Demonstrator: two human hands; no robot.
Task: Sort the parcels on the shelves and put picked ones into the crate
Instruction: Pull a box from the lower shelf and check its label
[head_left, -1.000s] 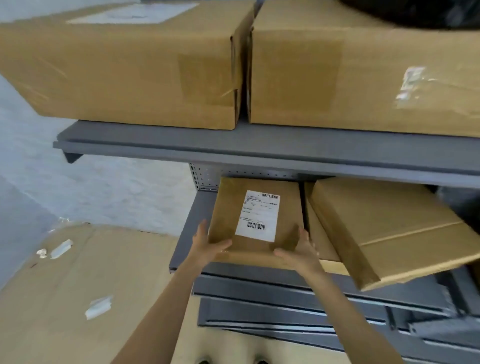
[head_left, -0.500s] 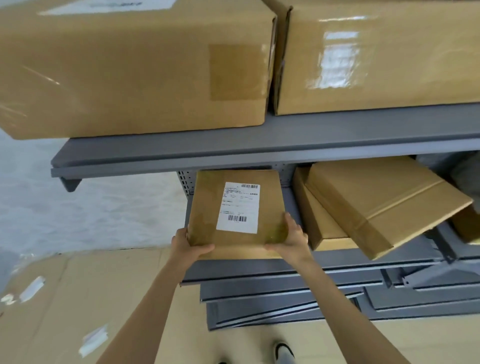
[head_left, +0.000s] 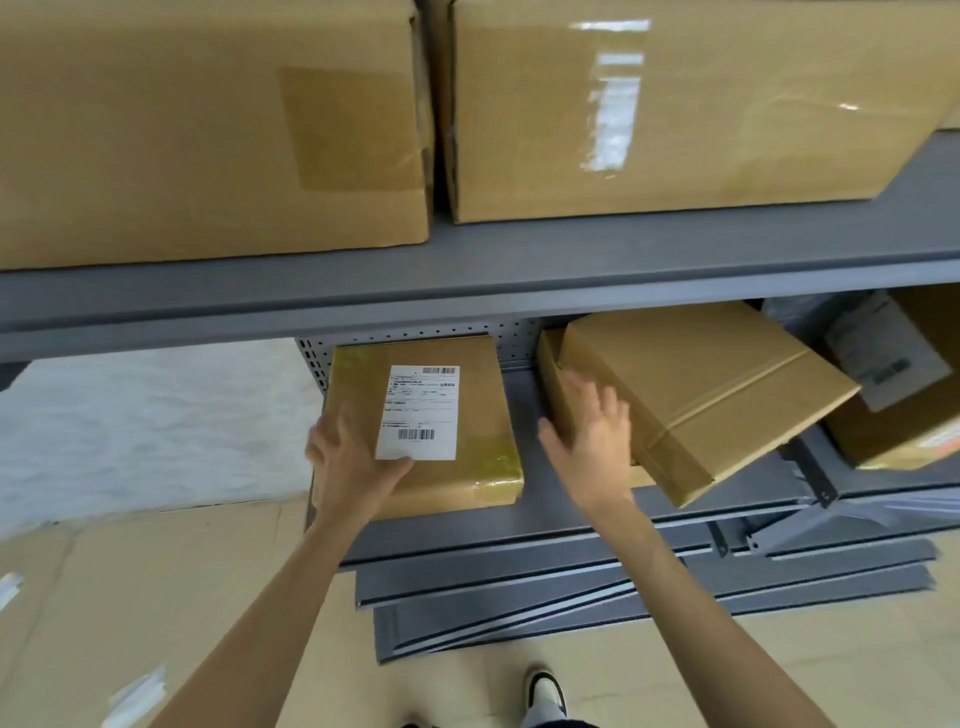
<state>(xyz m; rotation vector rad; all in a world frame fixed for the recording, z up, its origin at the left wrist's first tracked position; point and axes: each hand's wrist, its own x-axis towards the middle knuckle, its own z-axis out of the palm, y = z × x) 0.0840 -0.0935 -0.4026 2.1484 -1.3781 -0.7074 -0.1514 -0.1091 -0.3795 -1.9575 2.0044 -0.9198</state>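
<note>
A flat brown parcel (head_left: 467, 415) with a white barcode label lies on the lower grey shelf (head_left: 524, 525). My left hand (head_left: 348, 462) holds its near left corner, thumb lying across the top by the label. My right hand (head_left: 592, 441) is off that parcel, fingers spread, blurred, in front of two stacked brown boxes (head_left: 701, 395) to the right; the upper one is tilted over the shelf's front edge. No crate is in view.
Two large cardboard boxes (head_left: 208, 130) (head_left: 675, 104) fill the upper shelf (head_left: 467, 280). Another labelled box (head_left: 904, 395) sits at the far right of the lower shelf. Loose grey shelf panels (head_left: 623, 597) lie on cardboard-covered floor (head_left: 130, 597). My shoe (head_left: 543, 691) shows below.
The labelled parcel has been slid back onto the lower shelf. My right hand let go of it and moved right toward the stacked boxes. The left hand stays on it.
</note>
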